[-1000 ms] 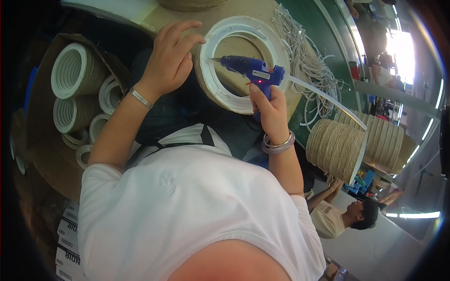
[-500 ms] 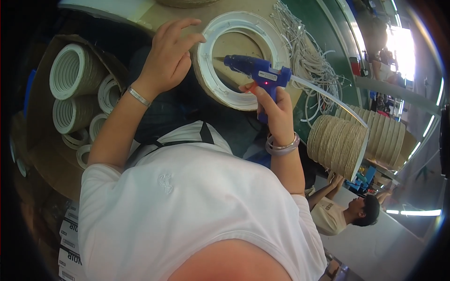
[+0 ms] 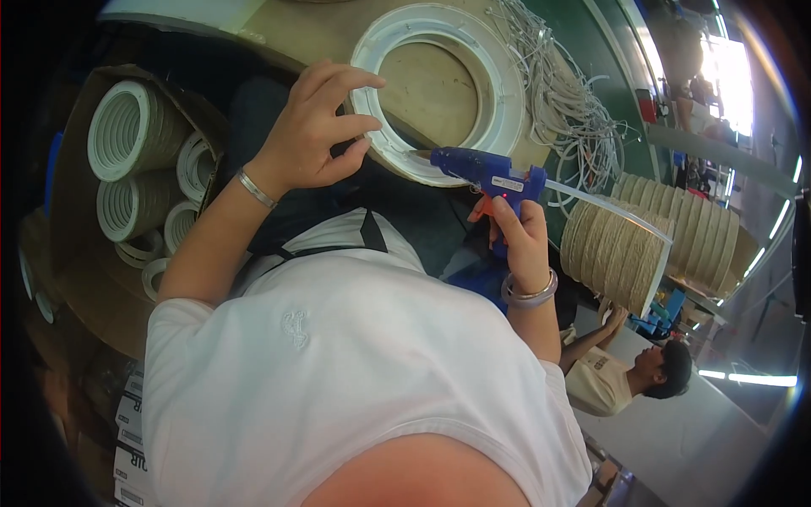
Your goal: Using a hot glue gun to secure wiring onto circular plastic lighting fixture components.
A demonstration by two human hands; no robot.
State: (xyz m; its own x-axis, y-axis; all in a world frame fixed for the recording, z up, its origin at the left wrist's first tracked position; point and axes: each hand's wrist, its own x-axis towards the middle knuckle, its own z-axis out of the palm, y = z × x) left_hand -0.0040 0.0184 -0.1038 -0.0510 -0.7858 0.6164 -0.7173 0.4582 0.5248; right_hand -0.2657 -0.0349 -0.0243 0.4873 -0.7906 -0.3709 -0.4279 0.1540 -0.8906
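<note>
The right hand (image 3: 522,241) was wrapped around the handle of a blue hot-glue gun (image 3: 486,171), whose body lay just beyond the fist, its nozzle pointing left over the near rim of a white ring (image 3: 508,84). The left hand (image 3: 311,139) was open, fingers spread at the ring's left rim; contact could not be told.

- The right hand (image 3: 524,235) is hiding part of the glue gun (image 3: 481,167).
- Whether its nozzle (image 3: 421,154) is touching the ring (image 3: 503,84), I'm not making out.
- The left hand (image 3: 314,135) is covering some of the ring's edge.
- The near roll (image 3: 610,258) is partly blocking the rolls behind (image 3: 701,241).
- The view's bottom is cutting off the boxes (image 3: 129,466).
</note>
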